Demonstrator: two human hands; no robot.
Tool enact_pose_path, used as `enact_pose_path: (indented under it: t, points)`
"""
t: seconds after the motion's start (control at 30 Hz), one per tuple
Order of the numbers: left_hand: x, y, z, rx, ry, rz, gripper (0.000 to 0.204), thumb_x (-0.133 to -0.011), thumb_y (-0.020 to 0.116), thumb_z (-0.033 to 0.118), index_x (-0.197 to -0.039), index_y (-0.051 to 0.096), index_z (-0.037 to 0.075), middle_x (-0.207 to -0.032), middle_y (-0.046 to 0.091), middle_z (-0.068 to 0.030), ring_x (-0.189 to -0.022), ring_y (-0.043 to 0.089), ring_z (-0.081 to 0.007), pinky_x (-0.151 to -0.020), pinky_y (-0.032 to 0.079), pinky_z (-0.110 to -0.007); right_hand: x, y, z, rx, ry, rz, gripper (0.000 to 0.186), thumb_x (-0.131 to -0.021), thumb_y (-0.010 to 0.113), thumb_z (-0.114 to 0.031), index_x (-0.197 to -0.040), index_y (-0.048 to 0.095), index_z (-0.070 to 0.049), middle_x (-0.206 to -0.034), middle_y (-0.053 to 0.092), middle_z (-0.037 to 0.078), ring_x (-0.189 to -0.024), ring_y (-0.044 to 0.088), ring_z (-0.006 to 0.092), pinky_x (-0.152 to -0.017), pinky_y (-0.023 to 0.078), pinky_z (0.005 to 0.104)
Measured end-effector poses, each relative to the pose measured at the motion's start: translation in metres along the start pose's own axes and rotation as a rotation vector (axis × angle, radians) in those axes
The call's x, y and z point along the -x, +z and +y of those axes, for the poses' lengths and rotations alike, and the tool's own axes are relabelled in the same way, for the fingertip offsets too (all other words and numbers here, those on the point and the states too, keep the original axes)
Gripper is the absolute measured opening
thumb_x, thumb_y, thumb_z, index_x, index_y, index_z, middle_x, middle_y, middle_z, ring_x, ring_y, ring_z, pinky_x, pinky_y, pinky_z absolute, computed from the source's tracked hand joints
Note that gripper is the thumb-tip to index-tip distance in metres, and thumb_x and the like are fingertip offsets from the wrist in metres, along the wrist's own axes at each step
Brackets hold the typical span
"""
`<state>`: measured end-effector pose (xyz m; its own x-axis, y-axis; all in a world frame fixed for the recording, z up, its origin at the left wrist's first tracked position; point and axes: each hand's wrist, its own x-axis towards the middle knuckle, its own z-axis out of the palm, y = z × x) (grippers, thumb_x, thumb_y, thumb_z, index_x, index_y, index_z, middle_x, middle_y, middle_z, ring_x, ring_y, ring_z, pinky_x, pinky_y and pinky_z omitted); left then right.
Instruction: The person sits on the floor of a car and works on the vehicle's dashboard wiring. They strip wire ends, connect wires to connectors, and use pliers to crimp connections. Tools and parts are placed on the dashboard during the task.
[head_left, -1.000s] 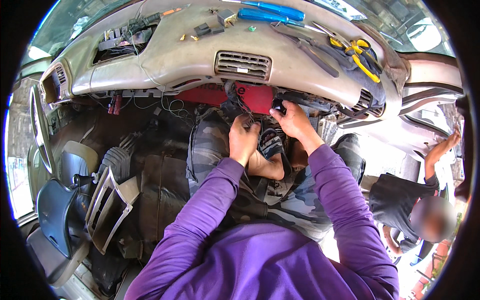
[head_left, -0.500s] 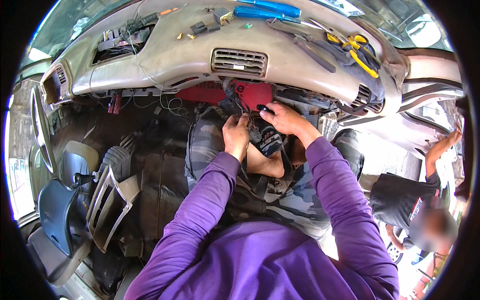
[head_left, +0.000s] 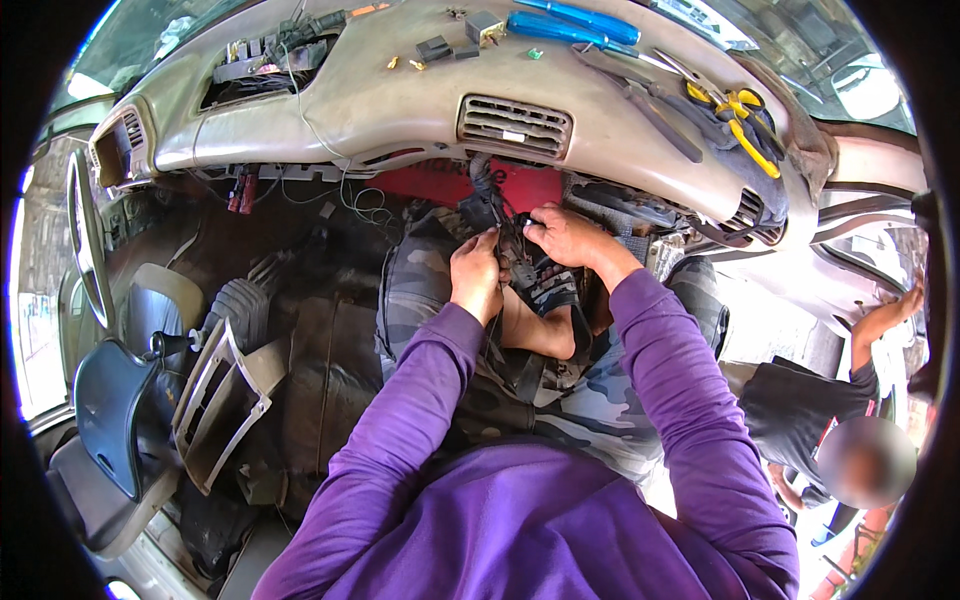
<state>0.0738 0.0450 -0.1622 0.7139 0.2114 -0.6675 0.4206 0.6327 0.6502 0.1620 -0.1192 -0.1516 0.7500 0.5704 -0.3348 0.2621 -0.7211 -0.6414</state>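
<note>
A dark wiring harness (head_left: 482,203) hangs from under the dashboard, between my camouflage-trousered knees. My left hand (head_left: 475,275) is closed in a pinch on the lower wires of this bundle. Close by on its right, my right hand (head_left: 572,240) is also closed, thumb and fingers pressed together at the harness's edge. Whatever lies between the right fingertips is small, dark and mostly hidden. My bare ankle and a strapped sandal (head_left: 553,290) show just below the hands.
On the beige dashboard (head_left: 390,110) lie blue-handled screwdrivers (head_left: 575,28), yellow-handled pliers (head_left: 745,130) and small relays (head_left: 434,48). A loose trim frame (head_left: 222,400) leans by the gear lever at left. Another person (head_left: 810,410) is outside the open door at right.
My view has shifted slightly, so the dashboard appears farther right. The black piece that stuck out from my right fingertips is now mostly hidden against the wires. My left hand keeps its pinch.
</note>
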Motion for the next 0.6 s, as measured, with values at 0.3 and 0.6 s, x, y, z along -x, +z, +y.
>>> enact_pose_path:
  t: [0.3,0.6]
  points:
    - [-0.006,0.004,-0.011,0.014,-0.068,0.107,0.018,-0.101,0.062,0.019,-0.114,0.067,0.008,-0.082,0.057,-0.0001,-0.056,0.048,-0.0115,-0.048,0.035,-0.026,-0.015,-0.002,-0.002,0.038,0.026,-0.105,0.045,-0.1,0.057,-0.034,-0.122,0.064,0.004,-0.12,0.067,0.03,-0.114,0.064,0.0453,-0.097,0.051,0.0485]
    - [-0.021,-0.014,0.0,0.016,-0.197,-0.003,0.008,-0.101,0.061,0.019,-0.104,0.063,0.012,-0.087,0.063,0.0005,-0.062,0.046,-0.0085,-0.049,0.034,-0.023,-0.026,0.003,-0.005,-0.067,-0.01,-0.154,0.039,-0.096,0.06,-0.031,-0.112,0.068,0.004,-0.11,0.071,0.026,-0.105,0.067,0.0433,-0.092,0.053,0.0474]
